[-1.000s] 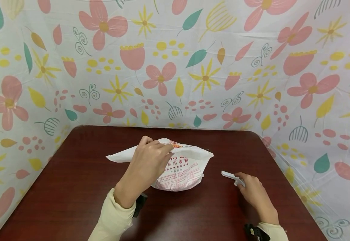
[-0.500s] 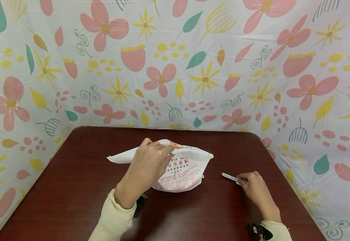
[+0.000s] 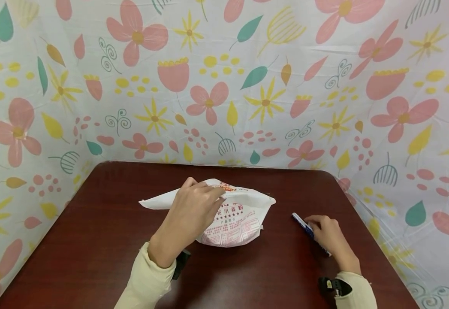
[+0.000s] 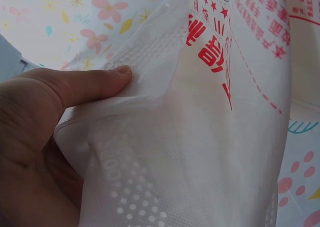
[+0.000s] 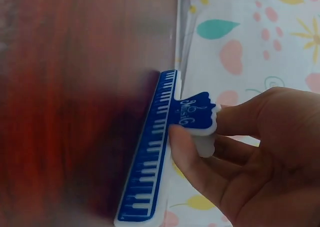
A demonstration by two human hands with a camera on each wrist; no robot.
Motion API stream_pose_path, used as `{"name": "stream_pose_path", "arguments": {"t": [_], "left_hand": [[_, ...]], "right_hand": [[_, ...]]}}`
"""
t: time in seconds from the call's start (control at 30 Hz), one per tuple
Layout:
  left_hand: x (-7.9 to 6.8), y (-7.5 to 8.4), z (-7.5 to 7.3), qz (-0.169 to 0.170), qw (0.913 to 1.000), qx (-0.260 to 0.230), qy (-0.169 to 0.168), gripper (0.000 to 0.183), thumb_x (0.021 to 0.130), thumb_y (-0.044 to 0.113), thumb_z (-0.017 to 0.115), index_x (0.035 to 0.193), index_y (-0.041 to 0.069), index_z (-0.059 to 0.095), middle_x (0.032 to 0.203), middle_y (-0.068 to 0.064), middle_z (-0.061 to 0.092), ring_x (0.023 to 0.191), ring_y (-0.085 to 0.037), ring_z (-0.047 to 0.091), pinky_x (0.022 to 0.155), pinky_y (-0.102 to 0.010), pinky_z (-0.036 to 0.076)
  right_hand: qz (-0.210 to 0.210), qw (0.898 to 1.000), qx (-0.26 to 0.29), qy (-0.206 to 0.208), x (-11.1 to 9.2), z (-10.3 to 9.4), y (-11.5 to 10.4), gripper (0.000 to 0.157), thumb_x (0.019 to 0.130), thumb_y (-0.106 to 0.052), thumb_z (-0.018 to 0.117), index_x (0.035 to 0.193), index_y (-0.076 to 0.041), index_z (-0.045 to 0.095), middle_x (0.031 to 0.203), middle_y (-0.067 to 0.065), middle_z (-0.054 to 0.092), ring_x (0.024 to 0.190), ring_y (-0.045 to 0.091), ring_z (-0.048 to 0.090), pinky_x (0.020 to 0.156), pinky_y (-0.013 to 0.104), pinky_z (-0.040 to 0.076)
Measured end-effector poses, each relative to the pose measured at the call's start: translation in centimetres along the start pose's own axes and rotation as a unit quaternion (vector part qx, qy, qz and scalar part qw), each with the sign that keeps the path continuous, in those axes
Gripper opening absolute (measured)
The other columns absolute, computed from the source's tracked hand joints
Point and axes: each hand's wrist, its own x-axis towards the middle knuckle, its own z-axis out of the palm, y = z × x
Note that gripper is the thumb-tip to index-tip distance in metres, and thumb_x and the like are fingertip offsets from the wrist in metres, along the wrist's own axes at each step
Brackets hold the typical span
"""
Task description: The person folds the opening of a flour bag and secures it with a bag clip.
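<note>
A white flour bag with red print stands on the dark table, its top folded over. My left hand grips the fold from the left. In the left wrist view, the thumb of the left hand presses on the white bag; the other fingers are mostly hidden behind it. To the right of the bag, my right hand holds a blue-and-white clip with a piano-key pattern. In the right wrist view, the right hand pinches the short handle of the clip, labelled Music.
The dark red-brown table has rounded far corners. A white curtain with flowers hangs behind it and along both sides. Black straps sit at the wrists.
The clip has turned in my right hand: its thin white edge showed before, and its long blue face shows now. The left hand and bag have stayed nearly still.
</note>
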Motion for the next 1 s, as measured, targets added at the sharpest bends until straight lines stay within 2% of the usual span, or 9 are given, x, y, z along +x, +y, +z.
{"name": "stream_pose_path", "arguments": {"t": [0.1, 0.2, 0.33, 0.4, 0.5, 0.7, 0.87, 1.0], "left_hand": [[0.01, 0.0, -0.02, 0.0, 1.0, -0.002, 0.0, 0.004, 0.079, 0.018, 0.066, 0.079, 0.018, 0.062, 0.06, 0.009, 0.058, 0.06, -0.008, 0.053, 0.059, -0.025, 0.029], [-0.08, 0.02, 0.03, 0.0, 1.0, -0.006, -0.001, 0.004, 0.079, 0.017, 0.066, 0.081, 0.017, 0.063, 0.063, 0.009, 0.06, 0.062, -0.008, 0.054, 0.06, -0.025, 0.03], [-0.13, 0.02, 0.13, 0.002, 1.0, -0.008, -0.001, 0.003, 0.079, 0.017, 0.065, 0.081, 0.017, 0.063, 0.065, 0.008, 0.061, 0.064, -0.009, 0.056, 0.06, -0.025, 0.03], [-0.09, 0.02, 0.15, 0.003, 1.0, -0.007, 0.0, 0.004, 0.079, 0.017, 0.065, 0.079, 0.017, 0.062, 0.063, 0.009, 0.06, 0.065, -0.009, 0.056, 0.061, -0.026, 0.03], [-0.05, 0.01, 0.2, 0.005, 1.0, -0.006, 0.001, 0.006, 0.079, 0.017, 0.065, 0.077, 0.017, 0.06, 0.061, 0.008, 0.058, 0.065, -0.01, 0.056, 0.061, -0.026, 0.03], [-0.03, 0.02, 0.24, 0.005, 1.0, -0.008, -0.001, 0.005, 0.079, 0.018, 0.065, 0.077, 0.017, 0.061, 0.064, 0.009, 0.06, 0.067, -0.009, 0.057, 0.061, -0.026, 0.03], [-0.02, -0.01, 0.2, 0.006, 1.0, -0.007, -0.001, 0.005, 0.079, 0.018, 0.066, 0.077, 0.017, 0.061, 0.066, 0.008, 0.062, 0.069, -0.009, 0.058, 0.061, -0.026, 0.03], [0.0, -0.06, 0.11, 0.006, 1.0, -0.006, 0.0, 0.006, 0.078, 0.018, 0.066, 0.077, 0.017, 0.06, 0.064, 0.009, 0.06, 0.066, -0.009, 0.057, 0.061, -0.026, 0.03]], "right_hand": [[0.017, 1.0, 0.019, -0.008, 0.33, -0.15, 0.33, 0.024, 0.092, -0.01, 0.046, 0.111, -0.004, 0.061, 0.081, 0.01, 0.062, 0.051, 0.013, 0.055, 0.047, 0.028, 0.042], [0.026, 0.999, 0.023, -0.014, 0.56, -0.22, 0.65, 0.029, 0.093, -0.024, 0.048, 0.11, -0.004, 0.06, 0.081, 0.01, 0.062, 0.056, 0.014, 0.059, 0.051, 0.029, 0.045], [0.029, 0.999, -0.006, -0.025, 0.73, -0.07, 0.78, 0.045, 0.081, -0.043, 0.061, 0.106, -0.006, 0.062, 0.082, 0.006, 0.062, 0.06, 0.014, 0.055, 0.054, 0.029, 0.043], [0.029, 0.999, -0.022, -0.031, 0.75, 0.04, 0.72, 0.048, 0.075, -0.042, 0.068, 0.106, -0.006, 0.062, 0.085, 0.006, 0.062, 0.064, 0.015, 0.051, 0.055, 0.029, 0.041], [0.02, 0.999, -0.032, -0.032, 0.7, 0.15, 0.66, 0.045, 0.073, -0.03, 0.073, 0.107, -0.004, 0.062, 0.089, 0.011, 0.062, 0.069, 0.019, 0.052, 0.057, 0.033, 0.042], [-0.014, 0.999, -0.045, 0.001, 0.53, 0.23, 0.96, 0.032, 0.074, -0.011, 0.07, 0.103, -0.001, 0.063, 0.095, 0.018, 0.062, 0.076, 0.025, 0.058, 0.06, 0.038, 0.045], [-0.022, 0.998, -0.054, 0.026, 0.37, 0.33, 1.08, 0.029, 0.074, -0.009, 0.068, 0.101, 0.0, 0.064, 0.09, 0.018, 0.063, 0.075, 0.027, 0.058, 0.061, 0.041, 0.045], [-0.025, 0.998, -0.055, 0.029, 0.19, 0.31, 0.91, 0.028, 0.074, -0.008, 0.067, 0.101, -0.001, 0.063, 0.09, 0.018, 0.063, 0.077, 0.028, 0.059, 0.062, 0.043, 0.046]]}}
